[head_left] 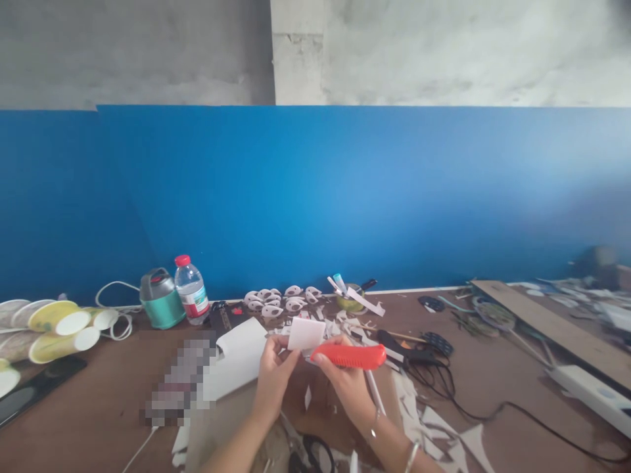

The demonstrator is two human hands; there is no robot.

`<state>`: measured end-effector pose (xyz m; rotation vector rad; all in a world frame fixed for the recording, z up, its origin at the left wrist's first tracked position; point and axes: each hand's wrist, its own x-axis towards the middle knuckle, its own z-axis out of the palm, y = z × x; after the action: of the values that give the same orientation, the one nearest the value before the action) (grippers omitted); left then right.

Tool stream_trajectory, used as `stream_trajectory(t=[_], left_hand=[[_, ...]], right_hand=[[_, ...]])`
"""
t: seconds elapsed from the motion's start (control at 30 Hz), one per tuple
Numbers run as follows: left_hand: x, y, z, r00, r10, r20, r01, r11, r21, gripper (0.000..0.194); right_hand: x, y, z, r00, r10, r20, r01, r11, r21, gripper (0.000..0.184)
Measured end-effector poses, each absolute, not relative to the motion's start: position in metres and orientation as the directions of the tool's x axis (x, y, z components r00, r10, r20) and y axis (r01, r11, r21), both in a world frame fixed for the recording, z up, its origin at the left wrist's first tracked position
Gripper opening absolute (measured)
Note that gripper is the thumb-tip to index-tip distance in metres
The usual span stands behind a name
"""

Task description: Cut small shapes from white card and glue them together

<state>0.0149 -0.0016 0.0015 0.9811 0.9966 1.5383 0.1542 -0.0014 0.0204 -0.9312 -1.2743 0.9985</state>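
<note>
Between finger and thumb, my left hand grips a small white rectangular piece of card, held upright above the table. My right hand is closed around a red utility knife. The front end of the knife points left, close to the lower edge of the card; whether its blade touches the card I cannot tell. Below my hands lie a pair of scissors with dark handles and a brown board. White card sheets rest left of my left hand.
White scraps litter the right side. Several white cut-out shapes stand by the blue partition. A water bottle, a green-and-grey device and paper cups are left. A black cable runs right towards a power strip.
</note>
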Motion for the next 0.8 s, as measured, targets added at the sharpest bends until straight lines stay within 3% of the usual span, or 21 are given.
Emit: stream_trajectory(t=[0.8], left_hand=[[0.0163, -0.0031, 0.0077, -0.170, 0.982, 0.083, -0.324, -0.135, 0.936, 0.030]], right_hand=[[0.1558, -0.0006, 0.0170, 0.023, 0.950, 0.312, -0.048, 0.313, -0.949, 0.019]])
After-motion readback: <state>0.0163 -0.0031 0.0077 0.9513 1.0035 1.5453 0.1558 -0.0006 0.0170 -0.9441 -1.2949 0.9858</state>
